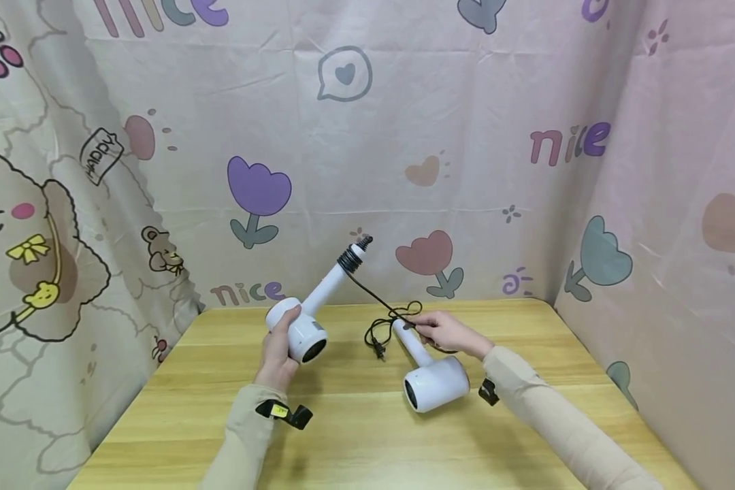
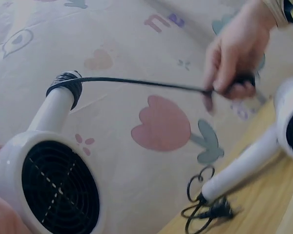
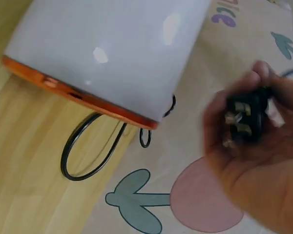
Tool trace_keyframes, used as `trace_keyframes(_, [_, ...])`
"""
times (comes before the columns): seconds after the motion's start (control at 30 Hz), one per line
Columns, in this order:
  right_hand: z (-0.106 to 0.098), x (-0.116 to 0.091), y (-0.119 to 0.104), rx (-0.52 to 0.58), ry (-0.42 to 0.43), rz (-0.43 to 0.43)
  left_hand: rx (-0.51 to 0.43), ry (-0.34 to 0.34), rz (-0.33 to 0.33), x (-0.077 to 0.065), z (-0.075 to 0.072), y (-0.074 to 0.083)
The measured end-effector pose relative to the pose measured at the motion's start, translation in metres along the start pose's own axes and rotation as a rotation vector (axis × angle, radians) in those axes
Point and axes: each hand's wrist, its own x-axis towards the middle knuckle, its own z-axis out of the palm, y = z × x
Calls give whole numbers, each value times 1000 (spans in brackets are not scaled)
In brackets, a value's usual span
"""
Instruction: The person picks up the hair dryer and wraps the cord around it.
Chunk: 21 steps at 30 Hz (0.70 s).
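My left hand [image 1: 277,354] grips a white hair dryer [image 1: 306,333] by its barrel, raised above the table with the handle slanting up to the right. Black cord coils [image 1: 349,260] circle the handle near its end. From them a taut length of power cord [image 2: 136,82] runs across to my right hand [image 1: 450,332], whose fingers are curled round it. The cord's black plug [image 3: 244,117] sits in the right palm in the right wrist view. Just below that hand, a second white hair dryer [image 1: 439,384] lies on the table, its handle pointing away.
A loosely looped black cord with a two-pin plug [image 1: 378,349] lies by the second dryer's handle end. The wooden table [image 1: 355,435] meets a printed cloth backdrop [image 1: 355,156] at its back edge, with cloth on both sides too.
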Motion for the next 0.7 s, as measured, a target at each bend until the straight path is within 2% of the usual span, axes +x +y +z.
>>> trace_keyframes(0.13, [-9,4,3,83,-5,128,-22,-85,-70,2,0,0])
trace_keyframes(0.33, [-25,15,14,57,166,229,62,-214,-129,3,-1,-5])
trace_keyframes(0.43, [-29,19,18,48,196,240,105,-255,-145,2,-1,-9])
trace_keyframes(0.57, [-32,26,20,22,231,212,152,-321,-159,0,1,-14])
trace_keyframes(0.7, [-38,30,17,-93,322,160,196,-409,-186,0,0,-17])
